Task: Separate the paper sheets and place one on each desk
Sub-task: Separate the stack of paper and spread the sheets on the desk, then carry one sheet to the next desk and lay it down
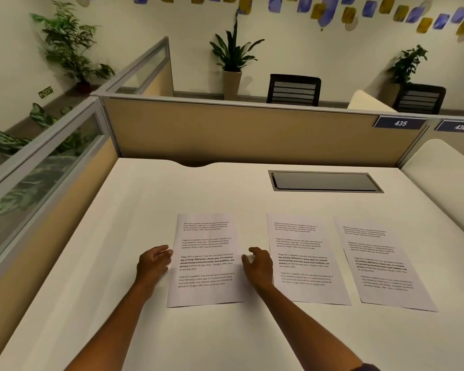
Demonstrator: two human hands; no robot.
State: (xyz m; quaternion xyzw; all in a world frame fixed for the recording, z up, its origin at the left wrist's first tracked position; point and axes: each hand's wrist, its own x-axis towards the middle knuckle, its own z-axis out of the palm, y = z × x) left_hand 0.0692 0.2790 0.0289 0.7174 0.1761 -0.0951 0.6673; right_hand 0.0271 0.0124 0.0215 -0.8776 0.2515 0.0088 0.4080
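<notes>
Cubicle partitions in beige with grey trim close off the far and left edges of a white bench, and a grey hatch is set into it near the far edge. Three printed paper sheets lie flat in a row toward the near edge, none overlapping: the left sheet, the middle sheet and the right sheet, the last nearest the bench's right edge. The left hand rests at the left sheet's left edge, its fingers loosely curled and touching the paper. The right hand sits at that sheet's right edge, fingers bent, pinching nothing.
</notes>
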